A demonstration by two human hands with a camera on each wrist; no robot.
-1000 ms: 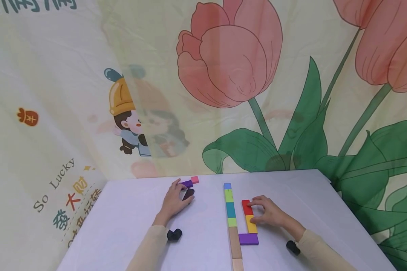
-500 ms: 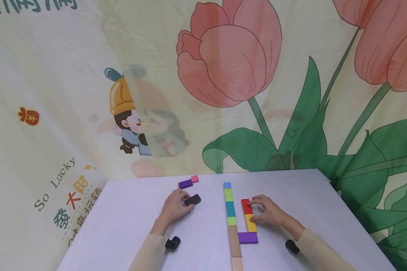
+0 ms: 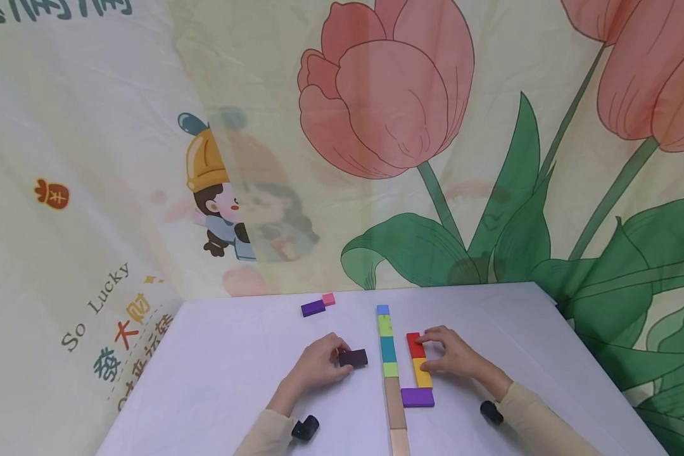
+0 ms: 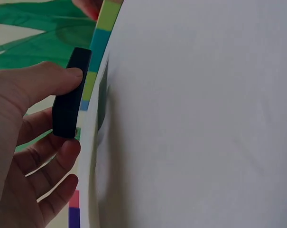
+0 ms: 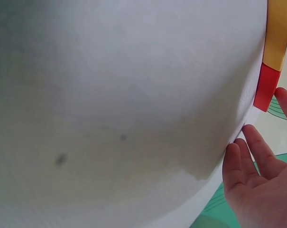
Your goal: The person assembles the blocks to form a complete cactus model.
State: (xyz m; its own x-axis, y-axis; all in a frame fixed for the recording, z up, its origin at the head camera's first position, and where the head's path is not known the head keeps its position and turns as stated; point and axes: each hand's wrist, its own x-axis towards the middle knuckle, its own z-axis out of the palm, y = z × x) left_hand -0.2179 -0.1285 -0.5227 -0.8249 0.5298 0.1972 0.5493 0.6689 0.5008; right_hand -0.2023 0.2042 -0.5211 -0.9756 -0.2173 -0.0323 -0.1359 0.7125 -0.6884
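Observation:
In the head view my left hand (image 3: 322, 362) pinches a black block (image 3: 354, 358) left of the long row. The left wrist view shows the thumb on this block's face (image 4: 73, 95) and fingers behind it. My right hand (image 3: 460, 358) stays beside a red block (image 3: 415, 345) and a yellow block (image 3: 422, 373), set end to end. Its index fingertip touches the red one and its thumb touches the yellow one. In the right wrist view the other fingers of the right hand (image 5: 262, 185) rest on the white tabletop. A purple block (image 3: 418, 398) lies crosswise below the yellow one.
A straight row of blocks runs toward me: blue (image 3: 382, 310), green (image 3: 384, 325), teal (image 3: 387, 349), green again, then wooden ones (image 3: 395, 405). A purple block (image 3: 313, 308) and a pink block (image 3: 329, 299) lie at the back left of the white table (image 3: 228, 361).
My left hand has carried the black block from beside the back-left purple block, rightward and nearer to me, toward the long row. The right hand has stayed in place.

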